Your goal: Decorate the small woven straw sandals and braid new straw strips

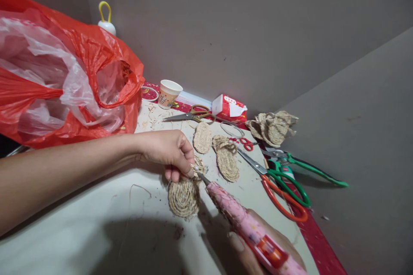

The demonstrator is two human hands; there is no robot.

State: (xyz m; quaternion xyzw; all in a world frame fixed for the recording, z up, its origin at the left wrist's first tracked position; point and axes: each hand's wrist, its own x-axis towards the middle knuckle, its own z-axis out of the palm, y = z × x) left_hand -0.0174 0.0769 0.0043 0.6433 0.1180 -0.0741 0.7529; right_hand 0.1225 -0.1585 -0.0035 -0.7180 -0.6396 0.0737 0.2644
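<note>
My left hand [176, 157] is closed in a pinch on the upper part of a small woven straw slipper [183, 200]. A small pearl-like bead [196, 167] shows just beyond the fingertips. My right hand [258, 240] is wrapped round a pink hot glue gun [237, 212] with a red switch. The metal tip points up and left, close by the bead; whether it touches cannot be told. To the right of my left hand lie a finished-looking straw slipper [227, 161] with a strap and a flat oval straw sole [203, 137].
Large scissors [271, 184] with green and orange handles lie at right, beside green-handled pruners [300, 165]. Behind are brown scissors [192, 114], a paper cup [169, 93], a tissue pack [229, 108] and straw pieces [272, 128]. A red plastic bag [124, 58] stands at left.
</note>
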